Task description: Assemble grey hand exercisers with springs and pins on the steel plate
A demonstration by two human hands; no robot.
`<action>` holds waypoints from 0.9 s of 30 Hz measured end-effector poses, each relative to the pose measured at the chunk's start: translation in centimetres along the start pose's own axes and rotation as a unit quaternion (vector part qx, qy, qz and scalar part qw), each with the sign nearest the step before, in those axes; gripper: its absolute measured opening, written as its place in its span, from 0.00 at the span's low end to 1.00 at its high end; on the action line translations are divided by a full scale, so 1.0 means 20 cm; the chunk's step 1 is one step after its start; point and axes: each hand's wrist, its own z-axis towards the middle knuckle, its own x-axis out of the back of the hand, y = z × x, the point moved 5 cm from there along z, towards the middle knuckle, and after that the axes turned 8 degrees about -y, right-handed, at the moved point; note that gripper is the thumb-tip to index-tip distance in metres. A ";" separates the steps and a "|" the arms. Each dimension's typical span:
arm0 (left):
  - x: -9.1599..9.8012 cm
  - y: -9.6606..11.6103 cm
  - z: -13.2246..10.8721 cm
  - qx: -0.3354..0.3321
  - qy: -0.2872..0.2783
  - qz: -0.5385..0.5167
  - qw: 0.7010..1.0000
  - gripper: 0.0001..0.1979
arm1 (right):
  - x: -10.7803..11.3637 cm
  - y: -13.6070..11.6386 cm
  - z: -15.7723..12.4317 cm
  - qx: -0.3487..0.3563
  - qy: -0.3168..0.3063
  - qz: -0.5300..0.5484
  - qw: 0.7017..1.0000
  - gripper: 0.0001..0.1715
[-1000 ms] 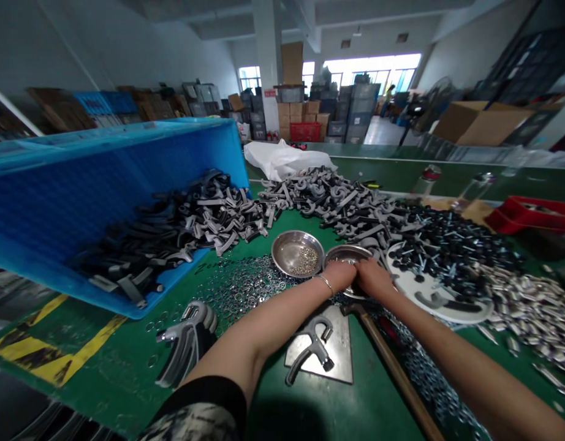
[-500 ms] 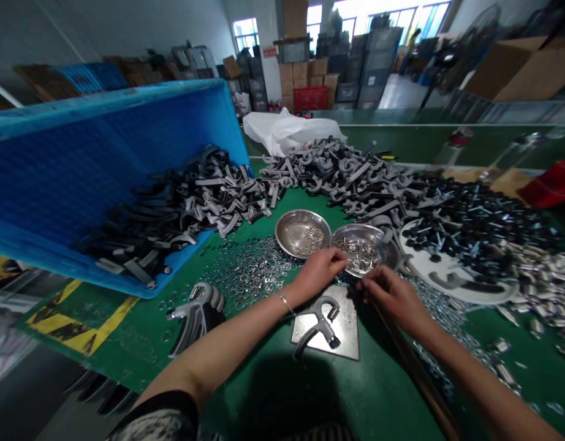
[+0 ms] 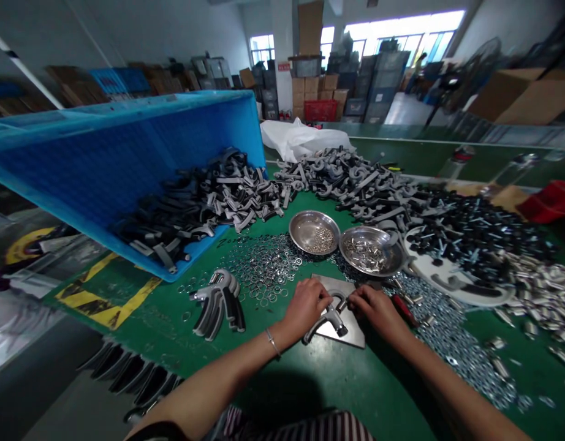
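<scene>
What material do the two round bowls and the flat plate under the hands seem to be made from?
The left bowl and right bowl look like polished stainless steel: their surfaces are bright and reflective. The plate looks like bare sheet metal, probably steel, with a duller grey sheen.

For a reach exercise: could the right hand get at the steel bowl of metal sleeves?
Probably yes: the right hand sits close below the steel bowl, and only loose hardware lies near the way, though the hand is now on a hand gripper.
</scene>
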 end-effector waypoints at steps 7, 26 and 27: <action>-0.04 0.08 -0.01 -0.151 -0.060 0.215 0.963 0.11 | -0.02 -0.10 0.03 0.016 -0.012 -0.193 0.981 0.10; 0.00 0.12 -0.20 -0.112 -0.083 0.181 0.974 0.21 | 0.17 -0.01 -0.34 -0.031 0.070 -0.189 0.979 0.12; 0.01 0.12 -0.20 -0.110 -0.080 0.175 0.975 0.20 | 0.17 -0.03 -0.36 -0.031 0.058 -0.139 0.988 0.14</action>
